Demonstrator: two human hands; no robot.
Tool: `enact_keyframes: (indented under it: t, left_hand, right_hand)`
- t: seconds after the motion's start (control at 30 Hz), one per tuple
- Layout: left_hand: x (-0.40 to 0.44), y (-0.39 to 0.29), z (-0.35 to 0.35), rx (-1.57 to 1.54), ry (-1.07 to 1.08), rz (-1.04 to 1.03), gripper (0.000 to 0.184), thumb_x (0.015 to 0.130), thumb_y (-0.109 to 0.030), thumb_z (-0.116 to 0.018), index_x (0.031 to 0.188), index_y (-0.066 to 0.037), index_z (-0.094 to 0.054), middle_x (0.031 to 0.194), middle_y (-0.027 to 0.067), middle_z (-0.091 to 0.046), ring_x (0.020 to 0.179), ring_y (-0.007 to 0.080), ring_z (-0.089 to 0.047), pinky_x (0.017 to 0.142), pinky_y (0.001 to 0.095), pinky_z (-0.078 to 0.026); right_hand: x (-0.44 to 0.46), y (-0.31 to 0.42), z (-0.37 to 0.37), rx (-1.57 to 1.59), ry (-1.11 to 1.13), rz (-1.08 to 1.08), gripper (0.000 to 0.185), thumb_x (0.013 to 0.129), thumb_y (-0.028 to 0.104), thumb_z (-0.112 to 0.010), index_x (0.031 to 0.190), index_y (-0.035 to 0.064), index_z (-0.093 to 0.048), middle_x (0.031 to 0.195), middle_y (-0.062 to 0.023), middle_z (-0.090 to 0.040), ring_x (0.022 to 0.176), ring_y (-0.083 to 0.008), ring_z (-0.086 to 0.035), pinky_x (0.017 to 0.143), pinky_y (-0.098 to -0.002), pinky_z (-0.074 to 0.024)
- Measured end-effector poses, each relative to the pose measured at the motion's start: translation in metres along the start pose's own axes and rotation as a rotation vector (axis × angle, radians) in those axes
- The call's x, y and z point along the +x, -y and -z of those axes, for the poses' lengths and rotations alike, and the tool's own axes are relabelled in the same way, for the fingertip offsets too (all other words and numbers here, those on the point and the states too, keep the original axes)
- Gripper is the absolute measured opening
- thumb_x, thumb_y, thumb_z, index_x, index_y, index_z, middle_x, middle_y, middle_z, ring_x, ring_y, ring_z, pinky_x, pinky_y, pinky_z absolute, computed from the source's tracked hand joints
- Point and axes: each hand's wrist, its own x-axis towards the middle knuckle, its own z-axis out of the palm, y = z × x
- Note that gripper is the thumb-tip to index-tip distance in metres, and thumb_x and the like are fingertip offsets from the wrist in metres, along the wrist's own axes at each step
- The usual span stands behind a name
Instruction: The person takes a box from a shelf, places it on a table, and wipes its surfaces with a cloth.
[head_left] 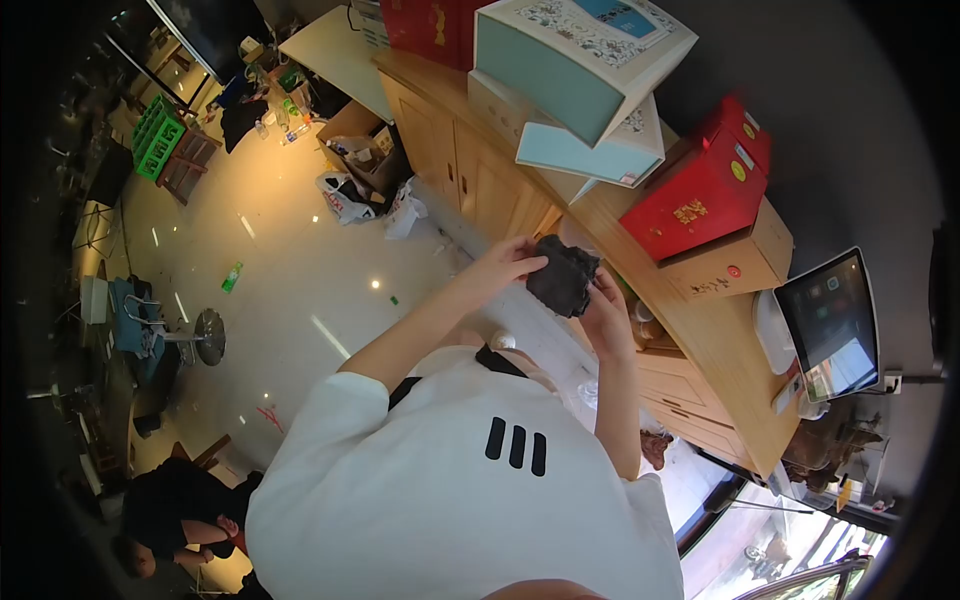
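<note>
A dark, crumpled item point(562, 278), perhaps cloth, is held up between my two hands, in front of the wooden cabinet. My left hand point(515, 262) grips its left edge, the thumb lying over the front. At its right edge, my right hand point(606, 303) has its fingers closed on it, partly hidden behind it. The item's lower edge hangs free between the hands.
Light blue boxes point(570, 70), red boxes point(695, 185) and a touch screen point(830, 320) stand on the wooden counter point(690, 330). Bags point(350, 195) lie on the floor. Another person point(175, 505) is at lower left, near a stool point(209, 337).
</note>
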Motion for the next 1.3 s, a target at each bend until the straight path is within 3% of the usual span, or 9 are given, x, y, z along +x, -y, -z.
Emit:
enact_keyframes:
  t: [0.17,0.23,0.57,0.63,0.73,0.77,0.83,1.07,1.3]
  left_hand:
    - [0.001,-0.019,-0.001,-0.655,0.032,-0.079,0.032,0.089,-0.019,-0.056,0.117,-0.005,-0.048,0.103,0.0029,-0.057,0.096,0.0144,-0.057,0.087,0.0295,-0.045]
    - [-0.004,-0.019,0.018,-0.537,-0.018,-0.051,0.034,0.089,-0.024,-0.056,0.117,-0.007,-0.048,0.104,0.0031,-0.057,0.096,0.0145,-0.057,0.085,0.0302,-0.046]
    - [-0.017,-0.064,0.119,-0.125,-0.049,0.185,0.052,0.089,-0.053,-0.044,0.116,-0.009,-0.048,0.111,0.007,-0.055,0.098,0.0197,-0.058,0.083,0.039,-0.048]
    - [-0.017,-0.069,0.161,-0.208,0.012,0.244,0.043,0.089,-0.041,-0.054,0.116,-0.008,-0.047,0.11,0.0065,-0.055,0.098,0.019,-0.058,0.083,0.0395,-0.049]
    - [-0.033,-0.084,0.205,-0.134,0.0,0.16,0.043,0.08,-0.002,-0.065,0.117,-0.005,-0.044,0.111,0.0062,-0.052,0.101,0.0172,-0.055,0.085,0.0362,-0.048]
    - [-0.035,-0.089,0.221,-0.121,0.022,0.171,0.043,0.08,-0.002,-0.065,0.117,-0.005,-0.044,0.111,0.0062,-0.052,0.101,0.0172,-0.055,0.085,0.0362,-0.048]
    - [-0.039,-0.097,0.242,0.108,0.128,-0.173,0.043,0.081,-0.004,-0.064,0.119,-0.004,-0.043,0.114,0.0054,-0.051,0.105,0.0158,-0.052,0.086,0.0318,-0.047]
    - [-0.033,-0.144,0.241,-0.044,0.073,0.042,0.039,0.085,-0.011,-0.059,0.121,-0.003,-0.045,0.113,0.0035,-0.053,0.104,0.0122,-0.053,0.085,0.0268,-0.046]
    - [-0.015,-0.131,0.233,-0.101,0.143,-0.035,0.039,0.08,0.005,-0.049,0.118,-0.003,-0.046,0.11,0.0055,-0.055,0.102,0.0135,-0.055,0.084,0.0269,-0.047]
  right_hand:
    - [0.015,0.008,0.002,0.222,0.08,-0.072,0.038,0.089,0.006,-0.048,0.127,0.0032,-0.043,0.124,-0.0084,-0.051,0.114,-0.0189,-0.049,0.098,-0.0372,-0.0371]
    - [0.02,0.004,-0.021,0.326,0.092,-0.089,0.038,0.089,0.006,-0.048,0.127,0.0049,-0.043,0.123,-0.0087,-0.051,0.113,-0.0188,-0.049,0.096,-0.0372,-0.0382]
    - [0.087,-0.03,-0.094,-0.369,-0.119,0.188,0.02,0.089,0.003,-0.049,0.109,0.0049,-0.051,0.103,-0.0024,-0.055,0.091,-0.0074,-0.051,0.076,-0.0209,-0.0413]
    - [0.112,-0.048,-0.121,-0.43,-0.089,0.273,0.021,0.089,0.004,-0.05,0.11,0.0059,-0.052,0.101,-0.0014,-0.055,0.086,-0.0059,-0.05,0.068,-0.0189,-0.0411]
    - [0.14,-0.073,-0.158,-0.261,-0.248,0.149,0.019,0.089,0.004,-0.049,0.108,0.0055,-0.051,0.101,-0.0015,-0.057,0.086,-0.0055,-0.05,0.068,-0.0187,-0.0403]
    - [0.149,-0.075,-0.171,-0.253,-0.272,0.162,0.019,0.089,0.004,-0.049,0.108,0.0055,-0.051,0.101,-0.0015,-0.057,0.086,-0.0055,-0.05,0.068,-0.0187,-0.0403]
    - [0.159,-0.079,-0.195,0.02,-0.302,0.202,0.016,0.09,0.003,-0.046,0.105,0.0042,-0.049,0.103,-0.0023,-0.056,0.094,-0.0097,-0.052,0.078,-0.0236,-0.0432]
    - [0.167,-0.079,-0.227,0.115,-0.387,0.283,0.017,0.089,0.007,-0.048,0.106,0.0042,-0.047,0.106,-0.0058,-0.053,0.097,-0.0146,-0.053,0.082,-0.0295,-0.0451]
    - [0.156,-0.06,-0.228,0.141,-0.538,0.221,0.022,0.088,0.014,-0.052,0.108,0.0028,-0.048,0.105,-0.0079,-0.054,0.099,-0.0174,-0.054,0.08,-0.0323,-0.0477]
